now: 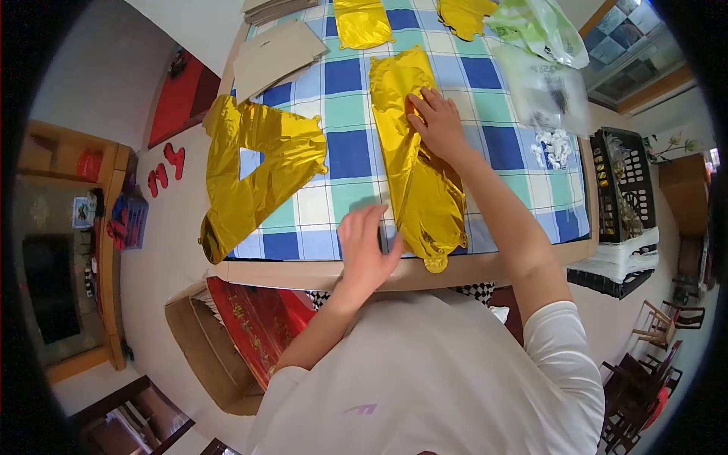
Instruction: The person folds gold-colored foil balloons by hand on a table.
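A long, flat gold foil balloon (423, 201) lies creased on the checked tablecloth in front of me, its small tab hanging toward the table's near edge. My right hand (441, 129) rests on its upper part, with the fingers stretched out over the foil. Beside the lower left edge of the balloon is my left hand (365, 249), fingers extended and apart, the tips close to the foil. Further left lies a second gold foil balloon (224, 216), shaped like a letter A with a small triangular opening.
Brown cardboard sheets (277, 57) lie at the back left. More gold foil (362, 23) is at the far edge. A green-white plastic bag (540, 34), a clear bag (542, 91) and white scraps (554, 149) sit at right. A cardboard box (199, 345) stands below left.
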{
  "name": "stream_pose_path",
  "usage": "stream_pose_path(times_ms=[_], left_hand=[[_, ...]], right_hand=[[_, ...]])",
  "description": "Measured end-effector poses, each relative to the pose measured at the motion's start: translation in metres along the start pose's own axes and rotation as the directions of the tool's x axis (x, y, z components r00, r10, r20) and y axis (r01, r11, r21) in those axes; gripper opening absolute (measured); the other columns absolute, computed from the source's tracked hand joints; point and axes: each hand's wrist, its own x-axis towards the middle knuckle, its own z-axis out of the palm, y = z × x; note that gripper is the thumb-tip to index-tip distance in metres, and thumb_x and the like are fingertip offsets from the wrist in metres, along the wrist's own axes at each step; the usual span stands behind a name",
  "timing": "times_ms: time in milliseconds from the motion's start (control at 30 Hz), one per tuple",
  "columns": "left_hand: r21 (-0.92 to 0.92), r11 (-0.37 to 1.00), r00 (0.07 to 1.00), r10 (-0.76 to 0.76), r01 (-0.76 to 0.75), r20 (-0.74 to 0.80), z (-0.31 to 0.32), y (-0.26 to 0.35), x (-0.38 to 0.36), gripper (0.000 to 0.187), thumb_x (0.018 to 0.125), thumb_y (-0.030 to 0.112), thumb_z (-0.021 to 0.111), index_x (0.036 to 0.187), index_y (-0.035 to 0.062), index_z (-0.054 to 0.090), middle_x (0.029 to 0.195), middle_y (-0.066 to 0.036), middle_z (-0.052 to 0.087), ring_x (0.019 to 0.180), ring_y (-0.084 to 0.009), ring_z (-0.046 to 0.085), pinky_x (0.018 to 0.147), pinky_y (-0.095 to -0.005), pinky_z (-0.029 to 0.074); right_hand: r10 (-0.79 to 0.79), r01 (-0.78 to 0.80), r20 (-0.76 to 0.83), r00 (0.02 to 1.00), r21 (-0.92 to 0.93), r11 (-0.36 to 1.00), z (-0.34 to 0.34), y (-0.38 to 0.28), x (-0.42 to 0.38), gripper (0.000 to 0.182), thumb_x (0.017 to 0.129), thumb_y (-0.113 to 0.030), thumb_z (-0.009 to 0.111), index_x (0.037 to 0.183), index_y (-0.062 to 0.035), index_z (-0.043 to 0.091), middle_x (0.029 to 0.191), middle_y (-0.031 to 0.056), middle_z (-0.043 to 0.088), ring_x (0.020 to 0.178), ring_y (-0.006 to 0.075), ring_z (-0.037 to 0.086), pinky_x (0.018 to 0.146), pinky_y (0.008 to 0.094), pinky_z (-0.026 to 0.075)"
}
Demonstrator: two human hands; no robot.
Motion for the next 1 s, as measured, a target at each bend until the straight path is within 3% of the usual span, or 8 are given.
stream_pose_path(times_ms=[133,233,333,400,433,633,833,1000], left_hand=[[0.140,0.989,0.999,0.047,-0.049,0.018,0.005,0.012,0.010,0.062,0.070,0.011,0.069,0.128,0.0035,0.049,0.123,-0.017,0.050,0.117,-0.0384,0.043,0.098,-0.0475,0.032],[0.026,0.998,0.999,0.051,-0.051,-0.009,0.005,0.012,0.005,0.057,0.072,0.008,0.066,0.127,0.0039,0.052,0.123,-0.017,0.050,0.116,-0.0391,0.044,0.098,-0.0471,0.034],[-0.005,0.947,0.946,0.322,-0.322,0.042,-0.003,0.006,-0.007,0.051,0.068,0.005,0.068,0.118,0.0062,0.058,0.122,-0.015,0.052,0.115,-0.0355,0.047,0.094,-0.0457,0.038],[-0.010,0.919,0.907,0.392,-0.395,0.155,-0.008,0.004,-0.006,0.042,0.068,0.004,0.068,0.110,0.0070,0.062,0.119,-0.014,0.054,0.113,-0.0335,0.049,0.092,-0.0448,0.040],[-0.016,0.903,0.882,0.422,-0.429,0.210,-0.009,0.004,-0.006,0.038,0.068,0.004,0.068,0.106,0.0075,0.064,0.118,-0.013,0.055,0.112,-0.0325,0.050,0.091,-0.0443,0.041],[-0.065,0.874,0.862,0.486,-0.482,0.146,0.001,0.004,0.000,0.027,0.067,0.007,0.069,0.094,0.0053,0.065,0.108,-0.009,0.058,0.109,-0.0277,0.052,0.091,-0.0424,0.040],[-0.090,0.894,0.888,0.447,-0.439,0.106,0.017,0.000,-0.011,0.029,0.067,0.006,0.069,0.095,0.0056,0.064,0.108,-0.009,0.058,0.106,-0.0289,0.053,0.089,-0.0428,0.041],[-0.055,0.988,0.990,0.141,-0.142,-0.007,0.008,0.000,-0.012,0.042,0.069,0.010,0.071,0.109,0.0046,0.058,0.112,-0.012,0.055,0.106,-0.0326,0.050,0.090,-0.0436,0.038]], right_hand=[[-0.016,0.016,0.008,1.000,-0.033,0.999,-0.003,-0.002,0.001,0.046,0.094,-0.037,0.051,0.136,-0.0179,0.050,0.144,0.0130,0.043,0.138,0.0295,0.034,0.112,0.0513,0.023],[-0.012,0.013,0.028,1.000,-0.041,0.999,-0.007,-0.003,0.002,0.046,0.094,-0.037,0.051,0.136,-0.0181,0.050,0.145,0.0128,0.042,0.138,0.0291,0.033,0.113,0.0512,0.022],[0.002,0.000,0.038,0.999,-0.032,0.999,-0.005,-0.003,-0.001,0.046,0.095,-0.037,0.050,0.137,-0.0186,0.049,0.147,0.0123,0.040,0.140,0.0283,0.031,0.113,0.0508,0.021],[0.008,-0.006,0.045,0.999,-0.032,0.999,-0.004,-0.002,0.000,0.046,0.095,-0.038,0.049,0.137,-0.0189,0.048,0.148,0.0120,0.039,0.140,0.0278,0.030,0.114,0.0505,0.020],[0.011,-0.009,0.055,0.998,-0.036,0.999,-0.004,-0.003,0.000,0.046,0.095,-0.038,0.049,0.137,-0.0190,0.048,0.148,0.0119,0.038,0.141,0.0275,0.029,0.114,0.0504,0.019],[0.025,-0.021,0.096,0.995,-0.038,0.999,-0.008,-0.004,0.002,0.047,0.096,-0.039,0.048,0.139,-0.0193,0.047,0.149,0.0117,0.038,0.141,0.0277,0.028,0.115,0.0506,0.018],[0.016,-0.012,0.091,0.996,-0.048,0.999,-0.006,-0.004,0.002,0.047,0.095,-0.038,0.049,0.139,-0.0187,0.047,0.148,0.0123,0.038,0.141,0.0285,0.028,0.114,0.0516,0.019],[0.015,-0.012,0.070,0.997,-0.046,0.999,-0.005,-0.005,0.000,0.047,0.095,-0.038,0.049,0.138,-0.0186,0.048,0.147,0.0127,0.039,0.141,0.0283,0.028,0.114,0.0520,0.019]])
